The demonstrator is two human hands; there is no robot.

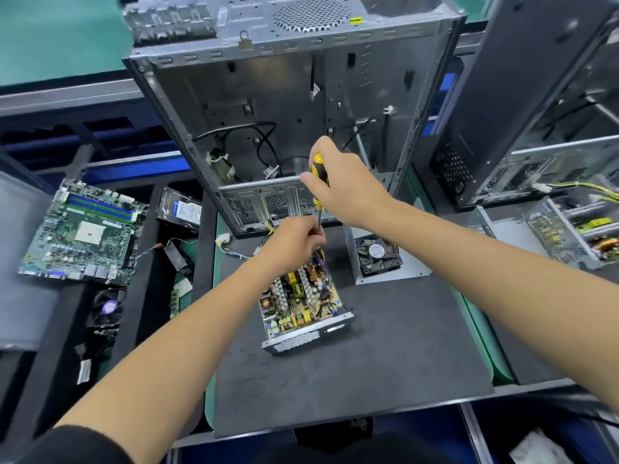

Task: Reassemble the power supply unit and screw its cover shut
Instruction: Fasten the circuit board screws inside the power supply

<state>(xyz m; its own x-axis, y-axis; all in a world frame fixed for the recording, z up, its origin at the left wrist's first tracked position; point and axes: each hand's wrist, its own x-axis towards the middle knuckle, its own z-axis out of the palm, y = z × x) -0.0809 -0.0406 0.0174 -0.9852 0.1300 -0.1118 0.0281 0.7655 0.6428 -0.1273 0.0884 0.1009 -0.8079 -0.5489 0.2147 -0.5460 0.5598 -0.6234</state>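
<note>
Open grey metal power supply unit [303,309], circuit board exposed, lies on the dark mat [385,356] just below the left hand [294,241]. Left fingers pinch the shaft of a yellow-and-black-handled screwdriver [317,182]; right hand [338,184] fingers clamp its handle above.

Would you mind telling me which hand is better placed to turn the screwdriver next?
Right. The right hand grips the screwdriver by its handle, while the left hand steadies the shaft over the power supply unit.

right hand [338,182] grips screwdriver [317,182]; left hand [294,241] steadies its shaft over power supply [301,303].
</note>
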